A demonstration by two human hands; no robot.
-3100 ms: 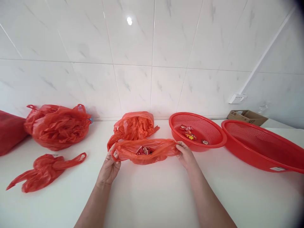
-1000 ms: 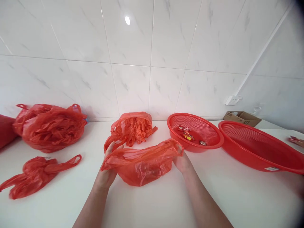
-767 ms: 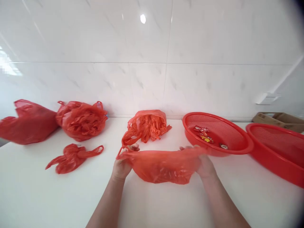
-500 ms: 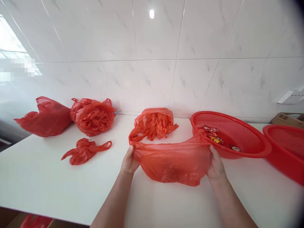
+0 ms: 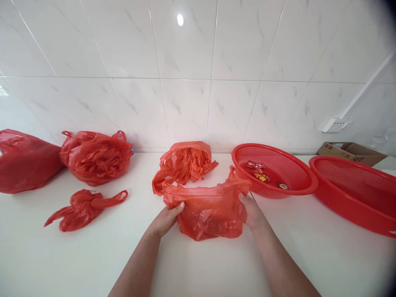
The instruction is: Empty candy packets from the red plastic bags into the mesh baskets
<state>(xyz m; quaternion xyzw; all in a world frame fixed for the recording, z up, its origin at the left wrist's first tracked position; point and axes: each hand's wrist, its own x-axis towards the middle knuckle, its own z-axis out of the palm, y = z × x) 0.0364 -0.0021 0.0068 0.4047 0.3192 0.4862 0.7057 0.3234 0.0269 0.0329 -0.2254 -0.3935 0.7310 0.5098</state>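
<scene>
A red plastic bag (image 5: 210,210) rests on the white counter (image 5: 192,268) right in front of me. My left hand (image 5: 165,218) grips its left side, fingers curled into the plastic. My right hand (image 5: 252,212) grips its right side near a raised handle. The bag's mouth is bunched together and its contents are hidden. Behind it lies an open bundle of red bags (image 5: 185,163).
A red mesh basket (image 5: 272,171) holding a few small wrapped items sits to the right, with a larger red basket (image 5: 355,189) beyond it. Left are a tied red bag (image 5: 83,208), a stuffed bag (image 5: 95,156) and another red bag (image 5: 24,161). A cardboard box (image 5: 351,152) is far right.
Both hands have moved closer together, bunching the bag that was stretched wide half a second ago. The view has swung back to the right.
</scene>
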